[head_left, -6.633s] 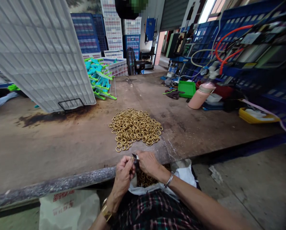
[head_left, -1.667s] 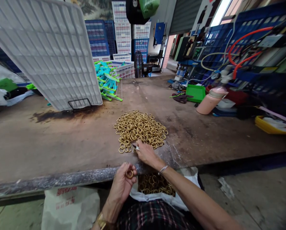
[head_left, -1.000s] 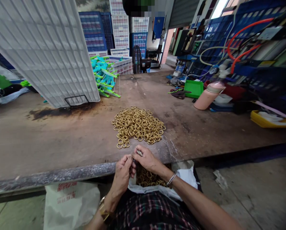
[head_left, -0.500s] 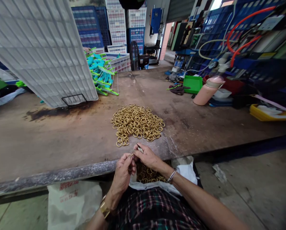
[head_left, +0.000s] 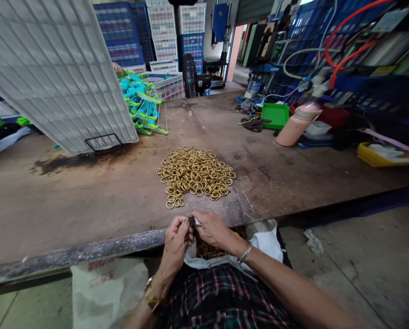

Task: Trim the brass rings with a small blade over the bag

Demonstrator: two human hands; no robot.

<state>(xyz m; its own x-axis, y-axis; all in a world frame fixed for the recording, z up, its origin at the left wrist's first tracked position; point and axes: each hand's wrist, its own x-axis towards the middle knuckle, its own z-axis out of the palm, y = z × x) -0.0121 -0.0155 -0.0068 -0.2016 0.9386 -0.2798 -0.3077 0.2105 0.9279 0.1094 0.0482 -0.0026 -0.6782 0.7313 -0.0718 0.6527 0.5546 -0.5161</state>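
My left hand (head_left: pixel 177 234) is closed at the table's front edge, thumb and fingers pinching a small gold ring that is mostly hidden. Against it works my right hand (head_left: pixel 214 230), its fingers wrapped round a small pale-and-dark pointed tool (head_left: pixel 197 222); the tool's kind cannot be made out. Just beyond both hands, a heap of gold rings (head_left: pixel 196 172) lies on the brown table (head_left: pixel 122 192). Below my right hand, in my lap area, an open white sack (head_left: pixel 204 262) holds more rings (head_left: pixel 209 250), partly covered by the hand and wrist.
A large white ribbed panel (head_left: pixel 64 73) stands at the left, beside green and turquoise pieces (head_left: pixel 144 107). To the right are a green tray (head_left: pixel 275 115), a pink bottle (head_left: pixel 295 130) and a yellow tray (head_left: pixel 379 157). A black fan (head_left: pixel 190 75) and stacked crates (head_left: pixel 161 32) stand behind.
My right hand has turned and dropped slightly, so the tool's dark tip, which pointed up before, now sits down between the two hands. The left hand stays nearly in place.
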